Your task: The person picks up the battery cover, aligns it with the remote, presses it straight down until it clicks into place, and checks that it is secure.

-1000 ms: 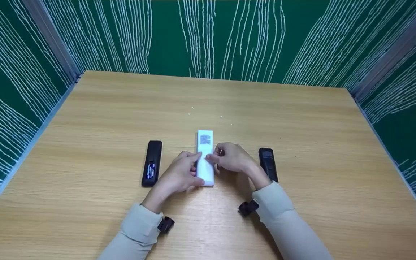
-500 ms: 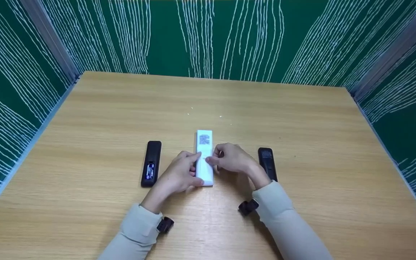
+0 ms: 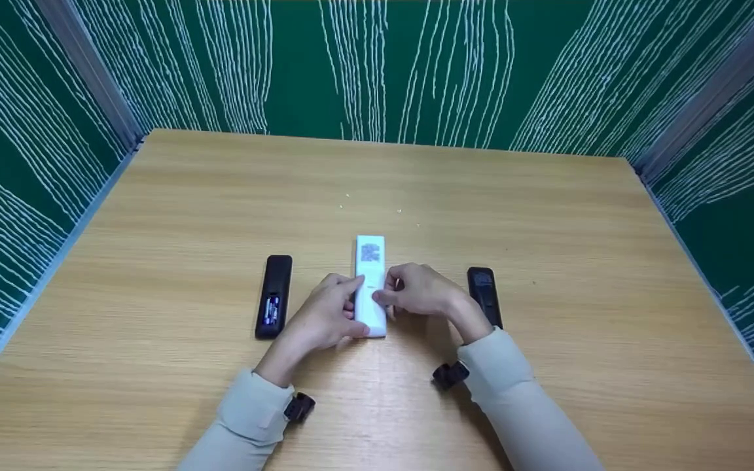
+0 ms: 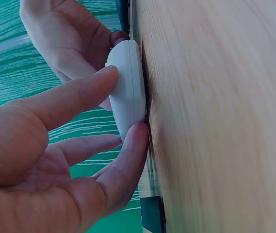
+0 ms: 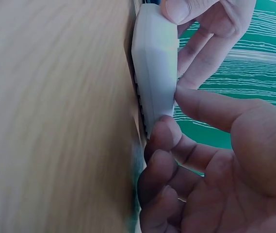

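A white remote control lies on the table between my hands, its back up and a printed square label near the far end. My left hand holds its left side, with the thumb on the near end and the fingers along the edge. From the right, my right hand pinches the remote, thumb on the back and curled fingers at the side. In the right wrist view, small bumps show on the underside of the white remote, facing the table.
To the left lies a black remote, its battery compartment uncovered and batteries showing. Another black remote lies to the right, partly behind my right wrist. Small white specks dot the wooden table. Green, white-streaked walls surround the table's far sides.
My right thumb has slid a little toward me along the back of the white remote. My left hand and all the remotes stay in place.
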Demonstrator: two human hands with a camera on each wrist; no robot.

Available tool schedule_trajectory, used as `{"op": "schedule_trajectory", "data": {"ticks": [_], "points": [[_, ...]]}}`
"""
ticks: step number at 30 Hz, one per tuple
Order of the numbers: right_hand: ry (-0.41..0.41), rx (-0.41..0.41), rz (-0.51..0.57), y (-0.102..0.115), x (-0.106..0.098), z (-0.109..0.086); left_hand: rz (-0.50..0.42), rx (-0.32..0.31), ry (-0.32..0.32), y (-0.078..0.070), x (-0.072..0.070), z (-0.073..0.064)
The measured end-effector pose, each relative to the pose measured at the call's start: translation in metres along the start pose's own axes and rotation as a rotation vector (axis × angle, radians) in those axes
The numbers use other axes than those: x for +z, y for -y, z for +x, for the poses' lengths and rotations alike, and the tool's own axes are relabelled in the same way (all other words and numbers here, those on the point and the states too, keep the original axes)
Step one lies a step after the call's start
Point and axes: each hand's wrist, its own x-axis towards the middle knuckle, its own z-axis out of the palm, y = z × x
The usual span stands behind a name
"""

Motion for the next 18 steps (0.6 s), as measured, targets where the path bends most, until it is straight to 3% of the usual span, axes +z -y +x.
{"op": "schedule_trajectory", "data": {"ticks": [18], "points": [[0.078, 0.027, -0.072, 0.0084, -0.0012, -0.0078, -0.012, -0.012, 0.009, -0.0001, -0.0003, -0.0007]]}}
